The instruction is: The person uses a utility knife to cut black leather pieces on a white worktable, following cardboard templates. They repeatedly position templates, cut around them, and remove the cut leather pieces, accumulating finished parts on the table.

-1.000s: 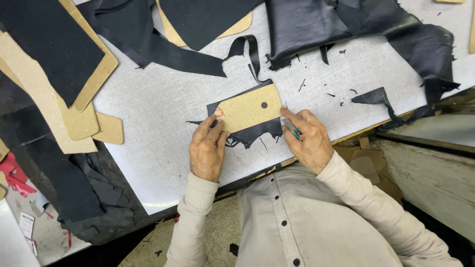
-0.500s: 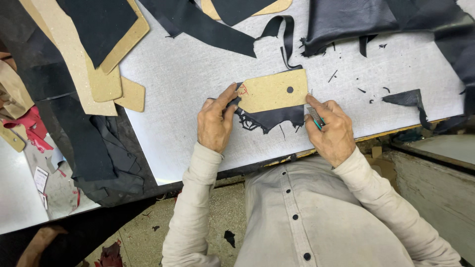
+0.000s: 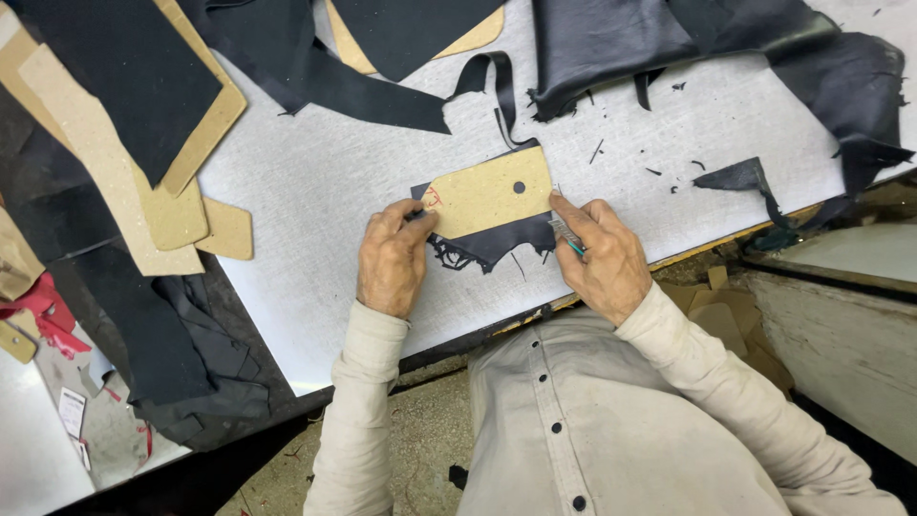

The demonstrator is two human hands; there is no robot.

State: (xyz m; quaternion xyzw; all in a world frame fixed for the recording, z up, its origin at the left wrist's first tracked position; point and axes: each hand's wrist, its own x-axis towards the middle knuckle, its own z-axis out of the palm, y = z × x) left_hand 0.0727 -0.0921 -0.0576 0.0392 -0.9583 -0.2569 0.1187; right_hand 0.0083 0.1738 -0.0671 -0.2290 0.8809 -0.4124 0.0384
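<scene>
Grey cutting table [image 3: 315, 191]: left hand [image 3: 390, 260] flat on cardboard template [image 3: 487, 196], right hand [image 3: 600, 253] gripping knife [image 3: 565, 234].

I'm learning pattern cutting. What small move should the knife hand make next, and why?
Probably draw the knife along the template's right edge. The right hand has the blade at that edge, the left hand pins the template's other end, and dark leather shows below it.
</scene>
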